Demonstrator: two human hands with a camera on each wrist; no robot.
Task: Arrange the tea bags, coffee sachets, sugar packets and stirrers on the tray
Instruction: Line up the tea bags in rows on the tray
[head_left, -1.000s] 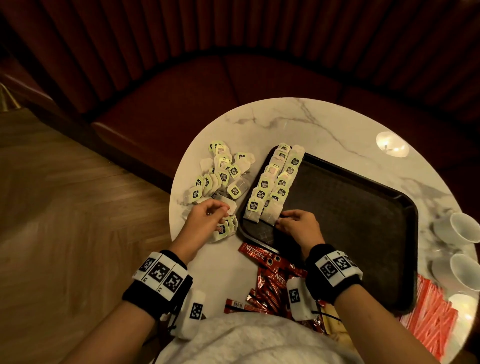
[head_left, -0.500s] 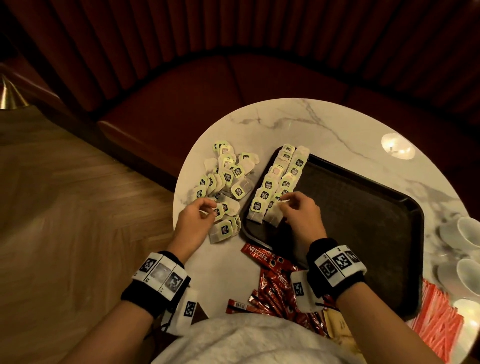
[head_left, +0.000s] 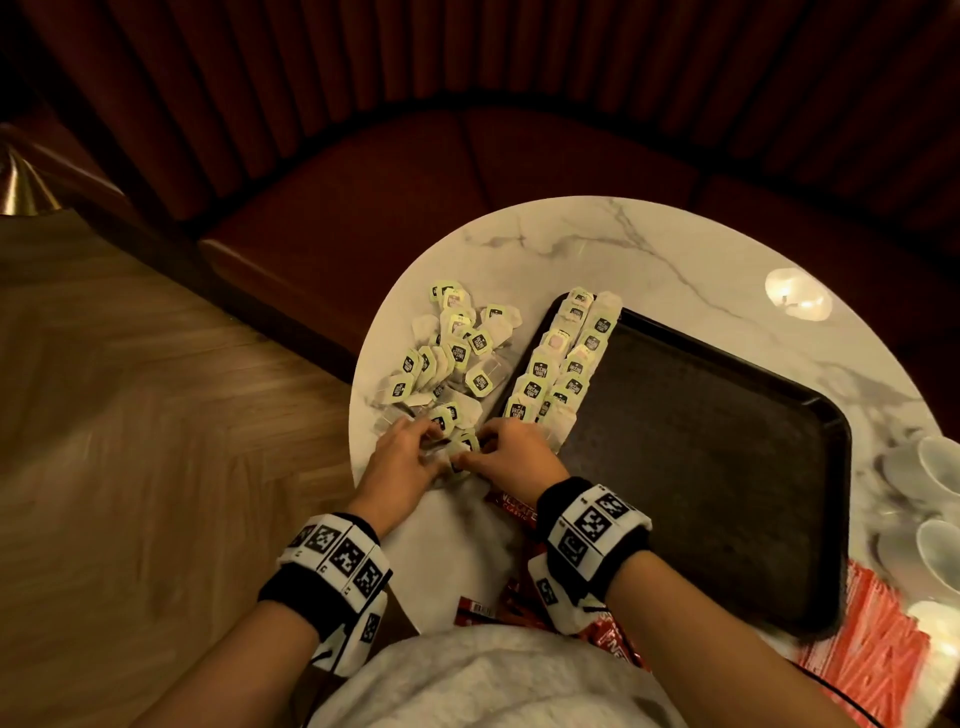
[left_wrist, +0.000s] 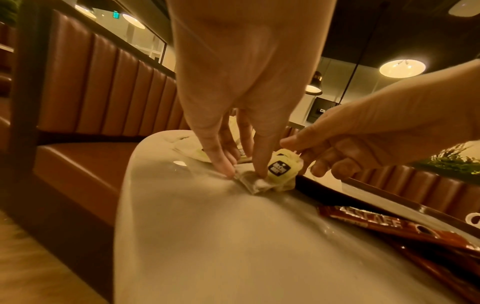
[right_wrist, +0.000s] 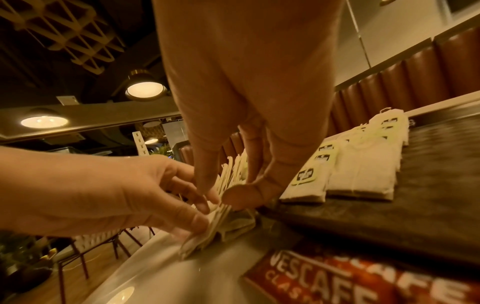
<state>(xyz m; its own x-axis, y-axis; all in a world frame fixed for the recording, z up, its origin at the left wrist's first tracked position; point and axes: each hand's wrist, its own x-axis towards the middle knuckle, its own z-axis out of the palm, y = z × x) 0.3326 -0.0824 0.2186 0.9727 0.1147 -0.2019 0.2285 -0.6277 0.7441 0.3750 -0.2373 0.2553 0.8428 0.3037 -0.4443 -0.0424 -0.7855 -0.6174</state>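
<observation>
Both hands meet over a small bunch of tea bags (head_left: 460, 449) at the near end of the loose pile (head_left: 452, 353), on the marble tabletop (head_left: 649, 260) just left of the tray (head_left: 727, 467). The left hand (head_left: 402, 457) presses its fingertips (left_wrist: 224, 166) down on the paper of the bunch, fingers fairly straight. The right hand (head_left: 511, 454) pinches one bag by its green tag between thumb and forefinger, as the left wrist view shows.

On the tray, two neat overlapping rows of tea bags (head_left: 563, 364) run along the left edge; the rest of the tray is bare. Red coffee sachets (head_left: 514, 512) lie on the tabletop by the wrists, and a red bundle (head_left: 878, 649), too blurred to tell whether sugar or stirrers, lies at the right edge beside white cups (head_left: 935, 467).

The step in hand looks like squaring up a few bags before adding them to a row. To do it well, I would keep the left fingertips holding the stack flat while the right draws the tagged bag free, so strings do not tangle. Then lay each bag tag up, overlapping the last one evenly at the near end of the row, without nudging those already placed.
</observation>
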